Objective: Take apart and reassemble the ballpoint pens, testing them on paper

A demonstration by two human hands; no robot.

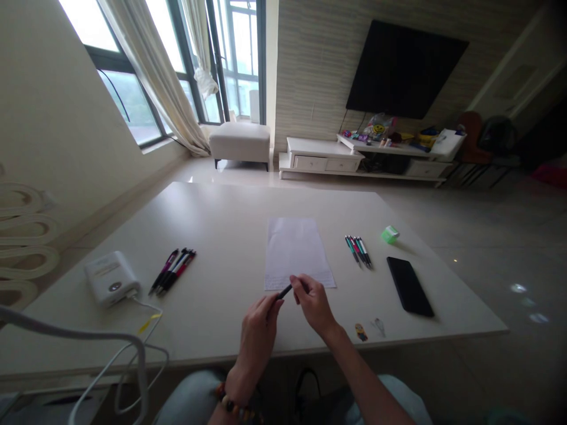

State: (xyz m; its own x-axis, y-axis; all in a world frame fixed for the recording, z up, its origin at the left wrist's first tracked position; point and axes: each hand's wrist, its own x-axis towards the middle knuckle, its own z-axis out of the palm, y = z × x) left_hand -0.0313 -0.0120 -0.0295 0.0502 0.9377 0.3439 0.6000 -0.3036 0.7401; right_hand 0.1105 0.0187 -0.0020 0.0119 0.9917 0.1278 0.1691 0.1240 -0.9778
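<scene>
A dark pen (pixel 284 291) slants between my two hands, over the near edge of a white sheet of paper (pixel 292 248). My left hand (pixel 258 330) is closed around its lower end. At the upper end, the fingertips of my right hand (pixel 313 304) pinch it; the tip there is covered by the fingers. Small lines of writing run along the paper's near edge. On the left lies a group of several pens (pixel 172 271) in purple, black, white and red. Right of the paper is another group of several pens (pixel 358 251), some green.
A white power bank (pixel 112 278) with a cable (pixel 148 305) sits at the table's left. At right are a black phone (pixel 409 286), a green sharpener-like box (pixel 390 234), a small yellow sticker (pixel 361 332) and a clear small item (pixel 378 326). The white table's (pixel 221 224) near edge passes under my forearms.
</scene>
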